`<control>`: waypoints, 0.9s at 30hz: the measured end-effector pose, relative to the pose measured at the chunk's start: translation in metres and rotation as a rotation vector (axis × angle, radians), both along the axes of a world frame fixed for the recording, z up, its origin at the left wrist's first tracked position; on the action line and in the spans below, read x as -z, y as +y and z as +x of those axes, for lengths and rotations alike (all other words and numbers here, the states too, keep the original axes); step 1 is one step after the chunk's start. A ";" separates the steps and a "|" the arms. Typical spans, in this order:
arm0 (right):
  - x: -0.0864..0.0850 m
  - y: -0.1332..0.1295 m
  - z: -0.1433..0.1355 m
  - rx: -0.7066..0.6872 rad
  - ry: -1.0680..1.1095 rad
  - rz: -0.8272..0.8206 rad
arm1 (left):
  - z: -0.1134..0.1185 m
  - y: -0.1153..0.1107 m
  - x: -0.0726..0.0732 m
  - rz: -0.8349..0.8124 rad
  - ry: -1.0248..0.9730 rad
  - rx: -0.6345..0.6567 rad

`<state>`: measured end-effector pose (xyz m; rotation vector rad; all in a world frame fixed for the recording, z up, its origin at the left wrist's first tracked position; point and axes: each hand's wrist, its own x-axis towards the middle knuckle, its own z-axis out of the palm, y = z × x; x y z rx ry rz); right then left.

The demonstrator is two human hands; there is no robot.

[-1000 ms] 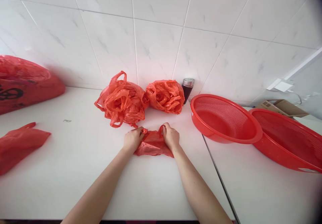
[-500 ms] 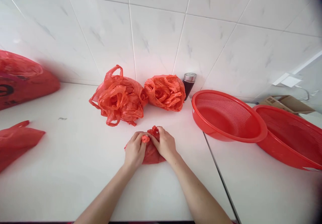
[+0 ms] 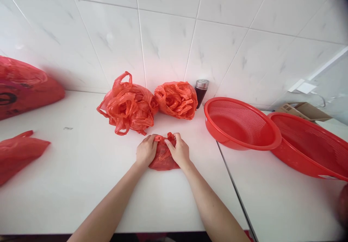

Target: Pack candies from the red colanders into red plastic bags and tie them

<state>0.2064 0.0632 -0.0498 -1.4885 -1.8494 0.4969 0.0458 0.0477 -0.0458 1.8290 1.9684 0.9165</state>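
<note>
A small red plastic bag [image 3: 164,160] rests on the white table in front of me, its top gathered between my hands. My left hand [image 3: 146,150] grips the bag's upper left side, fingers curled behind it. Opposite, my right hand [image 3: 179,149] pinches the upper right part, where a crumpled handle end sticks up by the fingers. What lies inside the bag cannot be made out. Behind it sit a heap of crumpled red plastic bags [image 3: 129,108] with loops sticking out and a rounder bundle of red bags [image 3: 176,100].
A dark flask [image 3: 201,91] with a silver lid stands by the tiled wall. To the right are a red colander [image 3: 240,124], a second red basket [image 3: 307,147] and a cardboard box [image 3: 306,111]. Red bags [image 3: 21,153] lie at the left. A seam [image 3: 233,186] divides the tables.
Both hands have shifted slightly away from me with the bag. The knob of plastic at my left thumb is now stretched across the top, and more of the bag's front shows.
</note>
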 end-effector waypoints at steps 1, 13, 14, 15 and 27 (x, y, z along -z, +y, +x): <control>-0.001 -0.001 0.001 0.023 0.043 0.012 | -0.003 -0.002 -0.001 -0.006 -0.026 -0.029; -0.009 -0.013 0.003 -0.179 0.134 -0.171 | -0.026 -0.070 -0.008 0.041 -0.202 -0.137; -0.009 -0.014 0.003 -0.205 0.132 -0.205 | -0.026 -0.073 -0.008 0.053 -0.192 -0.087; -0.009 -0.015 0.003 -0.227 0.147 -0.229 | -0.026 -0.076 -0.008 0.063 -0.167 -0.026; -0.035 -0.021 0.002 -0.506 0.985 -0.533 | -0.013 -0.079 -0.014 0.050 0.056 0.235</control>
